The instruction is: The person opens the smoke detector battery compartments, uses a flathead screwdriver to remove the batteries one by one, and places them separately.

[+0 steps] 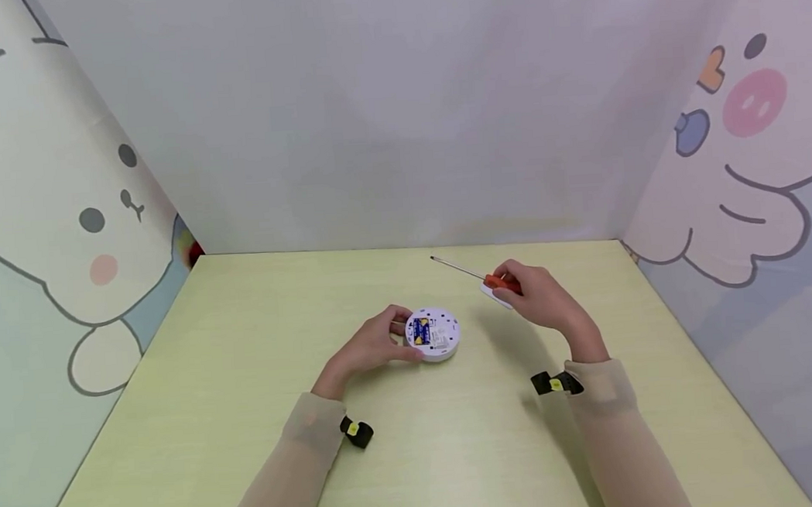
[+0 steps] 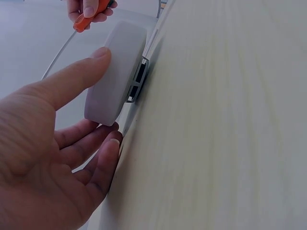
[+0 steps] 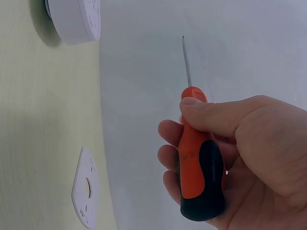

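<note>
A round white smoke detector [image 1: 442, 330] lies mid-table, its back up, with blue-and-yellow batteries [image 1: 421, 331] showing in it. My left hand [image 1: 372, 341] holds it from the left, thumb and fingers at its rim. In the left wrist view, the detector [image 2: 117, 72] shows side on, with a dark slotted part [image 2: 138, 81] between it and the table. My right hand [image 1: 537, 296] grips an orange-and-black screwdriver [image 3: 194, 158] by its handle, above the table, its thin metal shaft pointing away to the left. Below that hand lies a flat white plate [image 1: 495, 295].
The plate [image 3: 92, 191] has a central hole and slots. A pale wooden table [image 1: 251, 464] runs back to a plain light curtain [image 1: 383, 115]. Cartoon-printed curtains [image 1: 60, 189] stand at both sides. Each wrist wears a black strap with a small camera.
</note>
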The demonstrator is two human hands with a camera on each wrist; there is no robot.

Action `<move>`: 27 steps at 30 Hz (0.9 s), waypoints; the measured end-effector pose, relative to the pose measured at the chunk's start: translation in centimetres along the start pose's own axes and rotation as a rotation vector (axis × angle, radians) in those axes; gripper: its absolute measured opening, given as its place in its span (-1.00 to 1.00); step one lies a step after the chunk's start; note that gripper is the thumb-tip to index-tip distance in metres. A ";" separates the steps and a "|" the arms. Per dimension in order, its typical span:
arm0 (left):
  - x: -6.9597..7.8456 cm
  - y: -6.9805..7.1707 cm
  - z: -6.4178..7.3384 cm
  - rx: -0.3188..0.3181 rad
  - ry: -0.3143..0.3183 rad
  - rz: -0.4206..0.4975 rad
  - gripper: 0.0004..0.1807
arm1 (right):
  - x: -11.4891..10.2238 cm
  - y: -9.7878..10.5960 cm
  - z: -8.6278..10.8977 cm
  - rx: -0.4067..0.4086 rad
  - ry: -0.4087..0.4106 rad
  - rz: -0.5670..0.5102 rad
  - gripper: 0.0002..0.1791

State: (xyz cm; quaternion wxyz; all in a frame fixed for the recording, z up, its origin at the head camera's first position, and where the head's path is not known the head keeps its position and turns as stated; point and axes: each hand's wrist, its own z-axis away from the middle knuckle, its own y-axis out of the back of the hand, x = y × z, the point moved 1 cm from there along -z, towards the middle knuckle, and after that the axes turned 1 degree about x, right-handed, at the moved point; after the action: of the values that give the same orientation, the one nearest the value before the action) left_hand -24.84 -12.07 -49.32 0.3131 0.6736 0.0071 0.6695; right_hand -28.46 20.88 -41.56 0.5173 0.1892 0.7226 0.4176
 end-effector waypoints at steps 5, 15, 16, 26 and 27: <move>-0.2 -0.1 -0.1 -0.002 0.012 -0.019 -0.16 | 0.1 0.0 0.1 -0.010 -0.005 -0.004 -0.77; -0.1 0.0 -0.1 0.004 0.029 -0.022 -0.14 | 0.2 -0.3 0.0 -0.016 0.014 0.002 -0.77; -0.1 0.0 -0.1 0.004 0.029 -0.025 -0.14 | 0.2 -0.4 0.0 -0.015 0.018 0.006 -0.77; 0.1 0.1 0.1 0.001 0.027 -0.039 -0.14 | 0.2 -0.4 -0.1 0.010 0.018 0.022 -0.77; 0.1 0.1 0.1 0.001 0.023 -0.039 -0.14 | 0.2 -0.4 -0.1 0.011 0.018 0.022 -0.77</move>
State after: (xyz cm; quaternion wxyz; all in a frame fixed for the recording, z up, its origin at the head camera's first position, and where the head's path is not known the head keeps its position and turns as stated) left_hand -24.76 -12.16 -49.14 0.3257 0.6656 0.0243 0.6710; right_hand -28.61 20.75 -41.97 0.5050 0.1965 0.7274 0.4210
